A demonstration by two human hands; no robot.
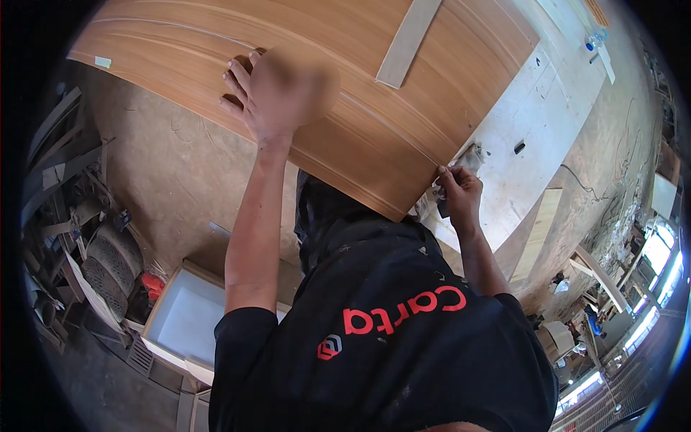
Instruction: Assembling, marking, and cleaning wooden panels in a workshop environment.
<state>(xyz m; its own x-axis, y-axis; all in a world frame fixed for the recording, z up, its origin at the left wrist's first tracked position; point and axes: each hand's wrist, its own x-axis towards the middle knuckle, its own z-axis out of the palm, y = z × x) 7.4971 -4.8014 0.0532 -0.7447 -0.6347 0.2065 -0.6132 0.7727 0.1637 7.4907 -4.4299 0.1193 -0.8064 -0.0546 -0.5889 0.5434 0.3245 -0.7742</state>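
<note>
A large brown wood-grain panel stretches across the upper middle, its near edge at my lap. My left hand lies on it with the fingers spread; a round blur covers part of that hand. A thin pale line runs lengthwise along the panel; whether it is a groove or a strip I cannot tell. At the line's right end, by the panel's end edge, my right hand is closed in a pinch. What its fingertips hold is too small to make out. A crumpled greyish scrap lies just beyond it.
A flat grey-beige strip lies across the panel. Right of it is a white board with a small black piece and a plastic bottle. A shallow white-lined box and piled scrap stand at left.
</note>
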